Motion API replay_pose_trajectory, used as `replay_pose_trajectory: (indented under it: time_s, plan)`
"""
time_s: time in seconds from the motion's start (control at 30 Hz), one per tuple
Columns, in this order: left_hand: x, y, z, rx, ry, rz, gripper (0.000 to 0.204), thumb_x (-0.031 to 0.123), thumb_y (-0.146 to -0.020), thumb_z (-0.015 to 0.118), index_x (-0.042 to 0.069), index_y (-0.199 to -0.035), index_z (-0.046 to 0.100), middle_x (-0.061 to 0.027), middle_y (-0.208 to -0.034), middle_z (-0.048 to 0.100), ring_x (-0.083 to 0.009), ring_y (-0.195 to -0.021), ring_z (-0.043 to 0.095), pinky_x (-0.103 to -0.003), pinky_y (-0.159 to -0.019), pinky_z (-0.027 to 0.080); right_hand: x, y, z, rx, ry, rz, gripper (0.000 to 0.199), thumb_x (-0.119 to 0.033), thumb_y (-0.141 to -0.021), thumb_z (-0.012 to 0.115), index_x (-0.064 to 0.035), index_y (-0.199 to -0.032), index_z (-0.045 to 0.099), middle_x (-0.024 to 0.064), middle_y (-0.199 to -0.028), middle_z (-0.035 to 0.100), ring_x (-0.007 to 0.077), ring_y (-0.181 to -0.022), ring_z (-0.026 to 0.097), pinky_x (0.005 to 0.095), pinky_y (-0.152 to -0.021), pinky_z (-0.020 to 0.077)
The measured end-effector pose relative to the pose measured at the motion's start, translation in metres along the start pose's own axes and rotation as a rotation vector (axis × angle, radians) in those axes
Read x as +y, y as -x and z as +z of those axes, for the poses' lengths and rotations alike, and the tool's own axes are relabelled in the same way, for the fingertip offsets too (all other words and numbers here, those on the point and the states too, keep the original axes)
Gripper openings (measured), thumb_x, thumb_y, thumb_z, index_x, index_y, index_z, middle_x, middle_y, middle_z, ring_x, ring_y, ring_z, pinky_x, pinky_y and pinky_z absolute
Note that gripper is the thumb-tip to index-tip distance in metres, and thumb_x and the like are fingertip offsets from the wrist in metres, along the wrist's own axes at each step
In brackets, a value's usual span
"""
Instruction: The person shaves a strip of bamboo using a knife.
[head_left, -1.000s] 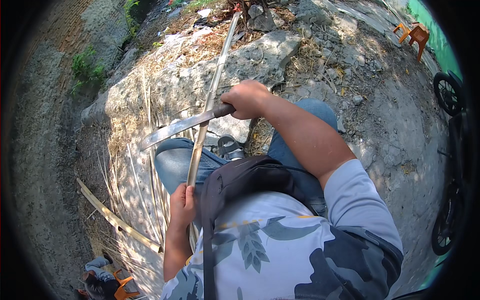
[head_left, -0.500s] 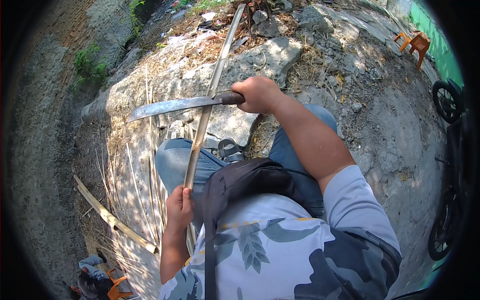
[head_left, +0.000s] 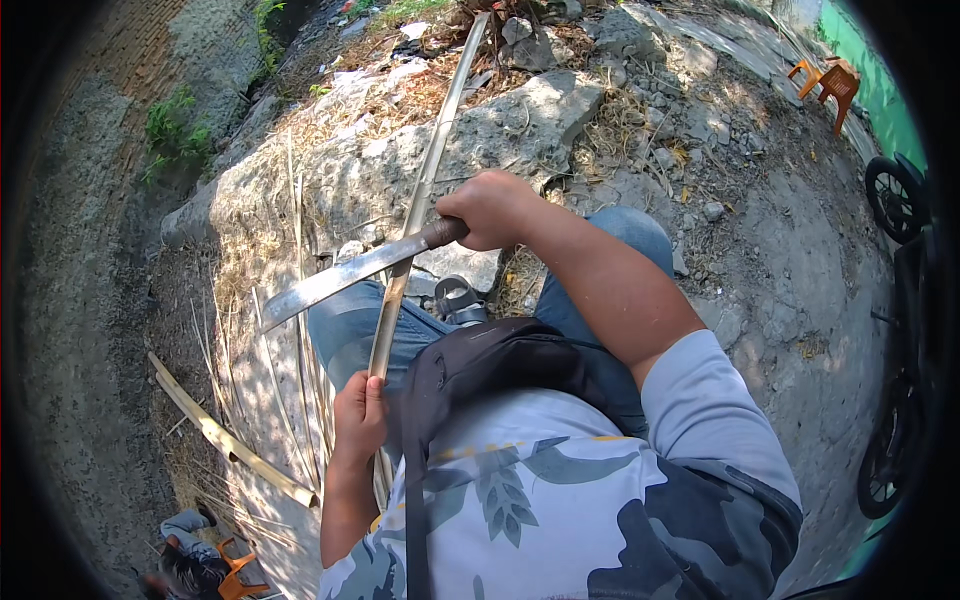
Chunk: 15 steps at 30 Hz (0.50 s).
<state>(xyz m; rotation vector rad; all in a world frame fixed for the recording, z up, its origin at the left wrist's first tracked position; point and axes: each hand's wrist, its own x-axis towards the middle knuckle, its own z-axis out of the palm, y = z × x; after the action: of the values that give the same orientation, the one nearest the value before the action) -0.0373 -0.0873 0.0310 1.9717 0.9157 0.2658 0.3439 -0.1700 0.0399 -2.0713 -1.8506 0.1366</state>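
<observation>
My right hand (head_left: 490, 210) is closed around the dark handle of a machete (head_left: 345, 281). Its broad metal blade points left and slightly toward me, lying across a long split bamboo strip (head_left: 430, 165). My left hand (head_left: 359, 412) grips the near end of that strip beside my left thigh. From there the strip slants away and a little right, over a rough concrete slab (head_left: 520, 135), to a heap of dry litter and stones. The handle end of the blade meets the strip just left of my right fist.
Thin bamboo strips (head_left: 303, 400) lie left of my leg, with a thicker split bamboo piece (head_left: 225, 440) further left. Another person (head_left: 190, 555) is by an orange chair at the lower left. A motorcycle (head_left: 900, 330) stands at right; orange chairs (head_left: 838, 90) stand far right.
My right hand has drawn the machete nearer along the strip and slightly left, and the blade has tilted more toward me. My left hand stays in place on the strip.
</observation>
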Motion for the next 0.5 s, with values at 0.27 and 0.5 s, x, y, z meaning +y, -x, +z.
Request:
replay_pose_trajectory:
  time_s: [0.27, 0.5]
  plan:
    - [-0.0018, -0.0053, 0.0025, -0.012, -0.003, 0.017, 0.029, 0.024, -0.109, 0.052, 0.002, -0.093, 0.063, 0.0013, -0.059, 0.052, -0.007, -0.054, 0.049, -0.028, -0.051, 0.039, 0.0016, 0.0055, -0.0073, 0.075, -0.012, 0.071, 0.013, -0.025, -0.072, 0.072, -0.0182, -0.083, 0.068, 0.0078, -0.077, 0.071, 0.0336, -0.077, 0.071, 0.0492, -0.068, 0.0563]
    - [0.0016, -0.0039, 0.0023, -0.012, -0.002, 0.001, 0.029, 0.023, -0.109, 0.053, 0.001, -0.094, 0.064, 0.0004, -0.059, 0.051, -0.0082, -0.053, 0.048, -0.029, -0.051, 0.039, 0.0068, 0.0046, -0.0004, 0.1, 0.0, 0.045, 0.013, -0.025, -0.073, 0.071, -0.0175, -0.082, 0.067, 0.0077, -0.076, 0.07, 0.0339, -0.077, 0.071, 0.0495, -0.07, 0.0557]
